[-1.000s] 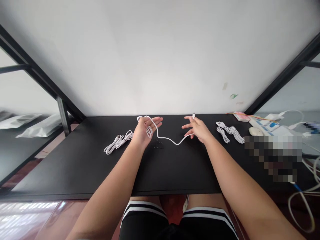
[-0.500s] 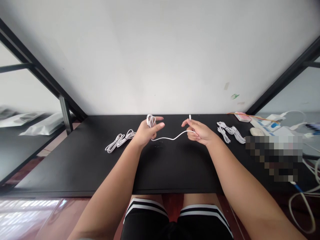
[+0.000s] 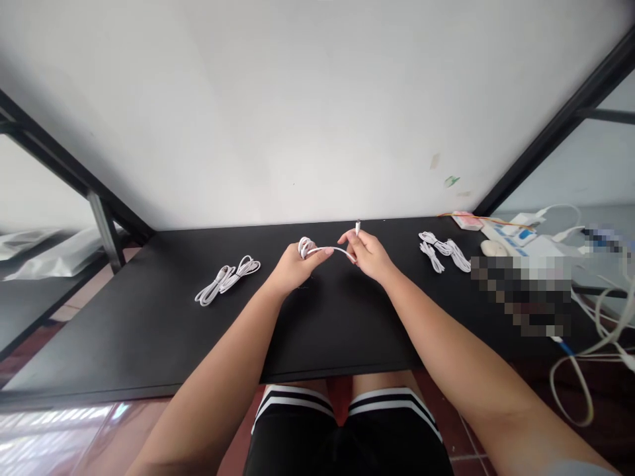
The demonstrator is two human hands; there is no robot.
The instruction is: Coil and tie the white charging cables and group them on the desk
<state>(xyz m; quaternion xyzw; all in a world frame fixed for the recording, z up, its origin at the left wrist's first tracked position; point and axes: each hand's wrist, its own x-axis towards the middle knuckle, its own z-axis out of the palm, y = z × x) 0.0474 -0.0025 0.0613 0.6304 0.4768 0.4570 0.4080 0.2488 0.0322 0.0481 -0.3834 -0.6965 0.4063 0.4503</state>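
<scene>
A white cable (image 3: 304, 248) is looped around the fingers of my left hand (image 3: 294, 268), whose thumb presses on the strand leading right. That strand arches across a short gap to my right hand (image 3: 370, 254). My right hand pinches the cable near its end, and the plug (image 3: 358, 227) points up above the fingertips. On the black table (image 3: 149, 317), two bundled white cables (image 3: 227, 279) lie to the left of my hands. More bundled white cables (image 3: 445, 250) lie to the right.
A power strip (image 3: 503, 237) with white adapters stands at the right, beside a white mouse (image 3: 493, 248) and a pinkish box (image 3: 467, 221). Loose cables (image 3: 590, 390) hang over the right side. Clear plastic bags (image 3: 54, 254) lie on a shelf at the far left.
My right hand has come closer to my left, and the strand between them is shorter and now arches upward over my left thumb. The camera view has shifted slightly.
</scene>
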